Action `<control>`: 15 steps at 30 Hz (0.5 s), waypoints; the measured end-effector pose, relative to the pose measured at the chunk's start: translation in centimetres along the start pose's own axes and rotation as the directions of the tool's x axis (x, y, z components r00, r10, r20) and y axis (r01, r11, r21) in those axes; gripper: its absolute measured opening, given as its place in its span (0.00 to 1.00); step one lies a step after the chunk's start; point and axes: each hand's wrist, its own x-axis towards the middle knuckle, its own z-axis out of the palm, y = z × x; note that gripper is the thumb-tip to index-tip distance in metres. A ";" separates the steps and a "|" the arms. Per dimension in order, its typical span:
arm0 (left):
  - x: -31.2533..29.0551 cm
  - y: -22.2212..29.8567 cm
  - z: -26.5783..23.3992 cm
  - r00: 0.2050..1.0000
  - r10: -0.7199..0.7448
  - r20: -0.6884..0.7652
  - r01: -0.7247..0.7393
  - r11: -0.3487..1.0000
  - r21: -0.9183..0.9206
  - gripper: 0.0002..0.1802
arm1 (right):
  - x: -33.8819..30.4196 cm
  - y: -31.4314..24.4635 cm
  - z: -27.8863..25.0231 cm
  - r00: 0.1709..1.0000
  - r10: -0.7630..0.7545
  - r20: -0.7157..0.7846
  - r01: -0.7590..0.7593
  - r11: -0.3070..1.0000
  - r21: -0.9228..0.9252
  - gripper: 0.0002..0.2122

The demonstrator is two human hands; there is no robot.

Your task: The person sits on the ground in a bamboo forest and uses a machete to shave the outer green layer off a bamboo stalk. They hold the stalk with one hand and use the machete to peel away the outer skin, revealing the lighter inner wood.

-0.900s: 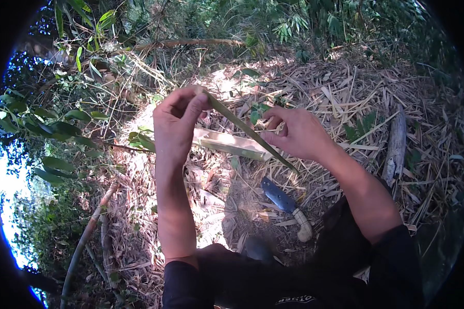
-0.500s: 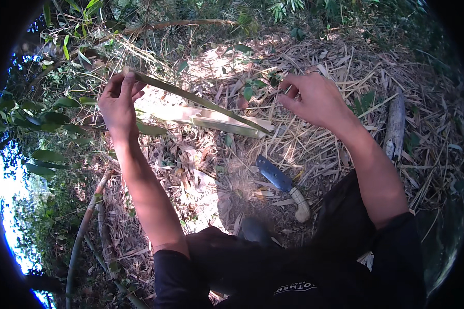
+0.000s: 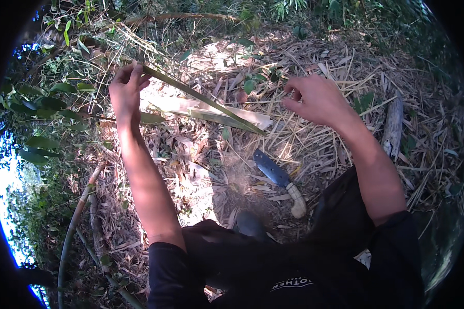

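Observation:
My left hand [image 3: 126,92] is closed, with thumb and fingers pinching the upper end of a narrow green bamboo strip [image 3: 198,96]. From there the strip slopes down to the right, its far end low over the litter. My right hand [image 3: 317,100] hangs in the air to the right of that end; its fingers are loosely bent, thumb and forefinger apart, and nothing shows between them. Wider pale split bamboo pieces [image 3: 224,118] lie beneath the strip. A cleaver-like knife [image 3: 272,169] with a pale curved handle [image 3: 296,200] rests on the ground before me.
Dry leaves and thin shavings [image 3: 314,139] cover the ground. At the right lies a grey log [image 3: 394,126]. Leafy branches [image 3: 51,103] crowd the left, and a long bent stem [image 3: 77,216] stands at lower left. My dark-clad knee [image 3: 340,201] is near the knife handle.
My left hand has shifted slightly right and up in the picture with the bamboo strip. My right hand has barely moved. The whole view has shifted a little.

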 end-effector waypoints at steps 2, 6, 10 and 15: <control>0.3 -0.3 -0.7 1.000 -0.004 0.024 0.004 1.000 -0.005 0.18 | 0.0 0.2 0.0 1.000 0.007 0.022 -0.006 1.000 -0.017 0.14; -0.2 0.4 -0.5 1.000 0.001 0.007 -0.001 1.000 -0.007 0.18 | 0.2 1.4 1.5 0.999 -0.032 -0.002 0.032 0.996 -0.086 0.15; -0.3 1.5 -1.0 0.998 0.030 0.052 -0.028 0.999 -0.025 0.16 | 0.3 1.7 2.2 0.997 -0.052 0.061 0.060 0.989 -0.135 0.16; -0.6 3.0 -2.8 0.979 0.116 0.169 -0.104 0.991 -0.080 0.14 | -0.2 2.0 4.1 0.982 0.029 0.188 0.017 0.971 -0.239 0.17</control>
